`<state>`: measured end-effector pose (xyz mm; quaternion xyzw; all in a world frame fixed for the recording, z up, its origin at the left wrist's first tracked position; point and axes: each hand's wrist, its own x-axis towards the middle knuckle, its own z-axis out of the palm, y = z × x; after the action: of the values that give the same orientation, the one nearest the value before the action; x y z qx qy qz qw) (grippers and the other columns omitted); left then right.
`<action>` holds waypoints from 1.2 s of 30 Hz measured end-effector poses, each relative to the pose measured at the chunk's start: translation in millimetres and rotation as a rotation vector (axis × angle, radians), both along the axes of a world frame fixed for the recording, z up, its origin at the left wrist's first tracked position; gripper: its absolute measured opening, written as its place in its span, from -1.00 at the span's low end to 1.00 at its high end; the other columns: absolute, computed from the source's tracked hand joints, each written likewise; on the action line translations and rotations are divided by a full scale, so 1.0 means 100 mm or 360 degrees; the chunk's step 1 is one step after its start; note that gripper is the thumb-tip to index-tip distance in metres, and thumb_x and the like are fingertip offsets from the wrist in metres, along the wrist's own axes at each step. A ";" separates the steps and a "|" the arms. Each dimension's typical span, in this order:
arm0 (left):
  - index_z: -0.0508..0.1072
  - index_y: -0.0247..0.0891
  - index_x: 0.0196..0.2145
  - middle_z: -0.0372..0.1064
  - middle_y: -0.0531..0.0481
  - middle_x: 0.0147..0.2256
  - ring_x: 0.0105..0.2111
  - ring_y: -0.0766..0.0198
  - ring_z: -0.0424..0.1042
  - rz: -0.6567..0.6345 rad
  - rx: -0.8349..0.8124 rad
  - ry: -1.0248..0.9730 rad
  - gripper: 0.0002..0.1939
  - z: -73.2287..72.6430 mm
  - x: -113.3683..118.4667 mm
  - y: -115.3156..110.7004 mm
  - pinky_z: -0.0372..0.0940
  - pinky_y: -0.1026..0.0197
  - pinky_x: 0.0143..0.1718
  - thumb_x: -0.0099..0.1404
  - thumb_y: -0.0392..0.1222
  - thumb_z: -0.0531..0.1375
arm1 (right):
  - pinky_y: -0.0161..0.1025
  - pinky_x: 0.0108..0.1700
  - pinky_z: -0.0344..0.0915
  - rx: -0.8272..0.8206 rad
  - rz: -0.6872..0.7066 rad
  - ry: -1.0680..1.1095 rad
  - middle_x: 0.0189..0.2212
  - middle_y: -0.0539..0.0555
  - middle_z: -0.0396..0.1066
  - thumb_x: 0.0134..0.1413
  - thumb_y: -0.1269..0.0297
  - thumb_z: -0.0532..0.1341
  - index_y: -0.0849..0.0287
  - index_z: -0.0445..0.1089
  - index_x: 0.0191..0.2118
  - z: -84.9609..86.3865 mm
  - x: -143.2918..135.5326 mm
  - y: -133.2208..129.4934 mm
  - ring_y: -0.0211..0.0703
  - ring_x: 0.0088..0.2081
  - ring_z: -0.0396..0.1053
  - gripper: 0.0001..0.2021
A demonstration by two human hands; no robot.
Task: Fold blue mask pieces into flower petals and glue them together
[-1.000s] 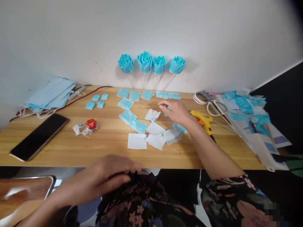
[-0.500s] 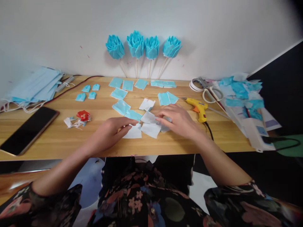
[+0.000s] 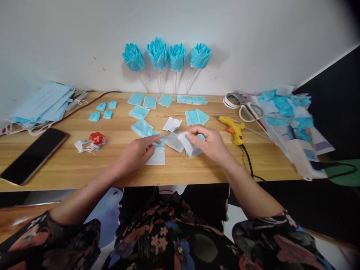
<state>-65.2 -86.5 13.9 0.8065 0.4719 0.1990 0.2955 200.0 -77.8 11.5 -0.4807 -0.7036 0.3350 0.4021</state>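
My right hand point(image 3: 208, 143) pinches a white fabric square point(image 3: 187, 142) by its upper edge, lifted and tilted over the wooden table. Beneath it other squares partly show. Thumb and index finger of my left hand point(image 3: 140, 150) are apart, with nothing between them. They hover at a white square point(image 3: 156, 156) lying flat and a blue square point(image 3: 160, 140), partly hidden behind the fingers. Between my hands lies another whitish square point(image 3: 173, 142). A white piece point(image 3: 172, 124) with a folded corner rests just behind it. Blue squares point(image 3: 141, 128) lie farther left.
Several blue fabric flowers point(image 3: 157, 54) on sticks lean against the wall. A yellow glue gun point(image 3: 235, 129), scissors point(image 3: 249, 108) and a tape roll point(image 3: 232, 100) lie right, beside blue scraps point(image 3: 284, 107). Left are masks point(image 3: 42, 105), a phone point(image 3: 33, 155), small folded pieces point(image 3: 101, 106) and red scraps point(image 3: 97, 138).
My right hand has picked up a white square from the front of the group and raised it, tilting it. My left hand has hardly moved.
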 end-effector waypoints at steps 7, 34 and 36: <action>0.53 -0.22 0.00 0.51 -0.10 -0.08 -0.31 0.31 0.42 0.0248 0.0372 -0.0471 -0.71 0.21 0.14 0.09 0.37 0.24 -0.25 0.41 -0.14 0.13 | -0.17 -0.29 0.41 -0.0634 -0.0035 0.1098 -0.28 0.12 0.53 0.20 -0.02 0.15 0.09 0.40 -0.31 0.17 0.10 0.31 -0.12 -0.29 0.46 -0.72; 0.43 -0.25 -0.52 0.18 0.13 -0.62 -0.59 0.41 0.08 0.0542 -0.0090 -0.1175 -0.77 0.20 0.64 0.70 -0.02 0.26 -0.53 0.15 -0.07 0.28 | -0.16 -0.09 0.37 0.0001 0.0040 0.0429 -0.25 0.05 0.58 0.05 -0.10 0.34 0.09 0.58 -0.16 0.20 -0.20 0.58 -0.09 -0.18 0.49 -0.61; 0.42 -0.25 -0.54 0.17 0.13 -0.61 -0.57 0.40 0.08 0.0539 -0.0090 -0.1138 -0.75 0.17 0.63 0.68 0.00 0.25 -0.51 0.17 -0.07 0.28 | -0.23 -0.26 0.31 0.0067 -0.0143 0.0348 -0.44 -0.01 0.48 0.05 0.03 0.33 0.14 0.55 -0.31 0.16 -0.22 0.59 -0.18 -0.36 0.40 -0.74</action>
<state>-1.9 -18.3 31.0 0.5886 0.4708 0.5001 0.4264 177.5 -19.2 27.8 -0.4638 -0.6402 0.3524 0.5009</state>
